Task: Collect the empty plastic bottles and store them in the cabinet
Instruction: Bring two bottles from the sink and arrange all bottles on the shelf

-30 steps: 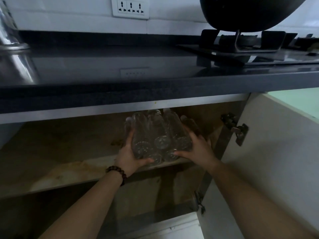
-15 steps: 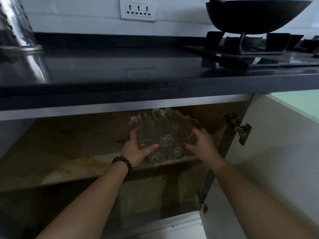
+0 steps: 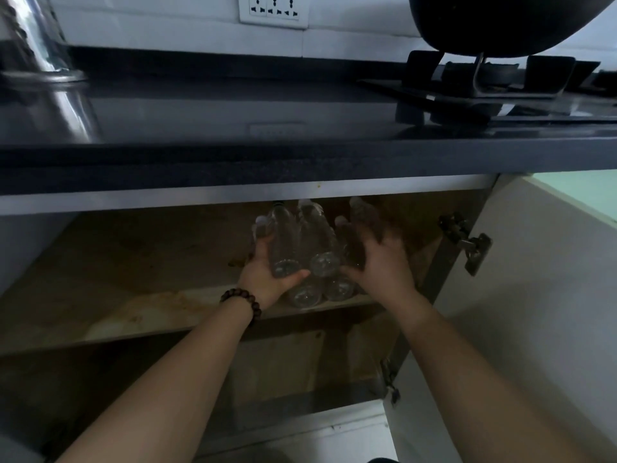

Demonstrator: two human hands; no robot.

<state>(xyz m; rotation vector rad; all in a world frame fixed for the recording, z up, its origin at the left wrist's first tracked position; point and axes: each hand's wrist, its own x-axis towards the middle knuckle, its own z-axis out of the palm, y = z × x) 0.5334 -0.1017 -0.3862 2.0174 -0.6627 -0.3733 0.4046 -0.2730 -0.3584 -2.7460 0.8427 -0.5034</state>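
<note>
Several clear empty plastic bottles (image 3: 314,242) lie bunched on their sides, bases toward me, over the right end of the upper cabinet shelf (image 3: 133,305). The lowest ones rest on the shelf's front edge. My left hand (image 3: 267,279), with a bead bracelet at the wrist, cups the left side of the bunch from below. My right hand (image 3: 380,262) presses against the right side with fingers spread over the bottles. Their necks point into the dark cabinet and are partly hidden.
A dark countertop (image 3: 267,155) overhangs the cabinet opening. A black wok (image 3: 500,25) sits on a gas hob at the right. The white cabinet door (image 3: 534,295) stands open on the right, its hinge (image 3: 470,248) close to my right hand. A lower compartment lies beneath the shelf.
Both hands have pushed the bunch of bottles further into the cabinet and slightly up. My right hand's fingers have spread wider over the bottles.
</note>
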